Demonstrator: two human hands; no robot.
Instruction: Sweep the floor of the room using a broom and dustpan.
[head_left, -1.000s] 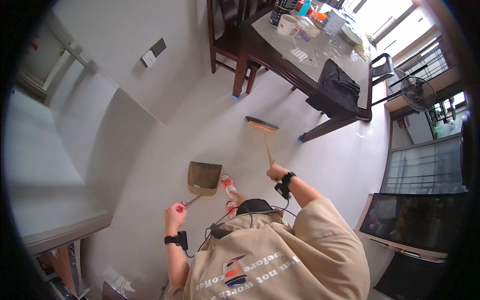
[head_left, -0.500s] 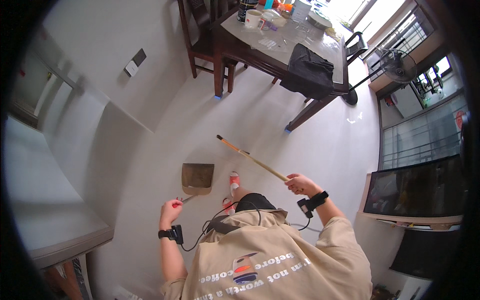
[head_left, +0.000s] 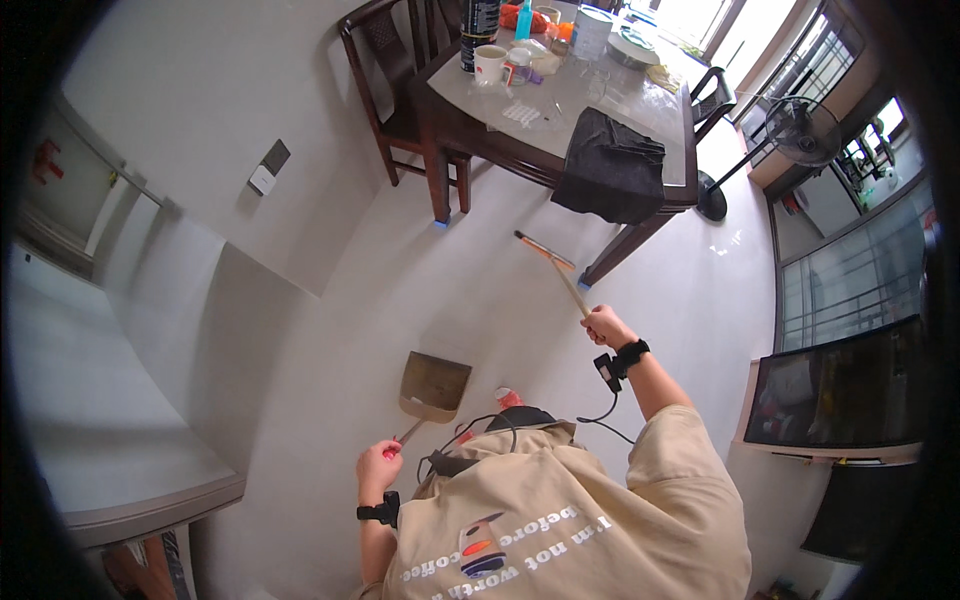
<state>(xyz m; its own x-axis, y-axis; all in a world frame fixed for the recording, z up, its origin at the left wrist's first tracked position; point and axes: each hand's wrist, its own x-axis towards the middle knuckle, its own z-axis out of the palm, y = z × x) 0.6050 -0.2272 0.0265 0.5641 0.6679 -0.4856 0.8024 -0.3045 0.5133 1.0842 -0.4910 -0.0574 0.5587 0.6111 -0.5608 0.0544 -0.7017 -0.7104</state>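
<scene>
My left hand (head_left: 379,466) is closed around the thin handle of a brownish dustpan (head_left: 437,386), which is low, close to the floor, its open side facing away from me. Held out ahead in my right hand (head_left: 606,326) is the pale stick of a broom (head_left: 568,283). Its narrow orange and black head (head_left: 543,249) is near the front table leg, over the floor. Whether the head touches the floor I cannot tell. Black bands with small devices and cables sit on both my wrists.
Ahead stands a dark wooden table (head_left: 490,148), a black cloth (head_left: 610,165) hanging over its corner, with mugs and bottles on top. A wooden chair (head_left: 395,125) is at its left, a standing fan (head_left: 802,132) at the right. A grey-white cabinet (head_left: 110,400) flanks my left, a dark screen (head_left: 840,385) my right.
The broom has swung forward and right, its head now near the table leg. The dustpan and my left hand have shifted right in the picture as the view moved; both hands keep their hold.
</scene>
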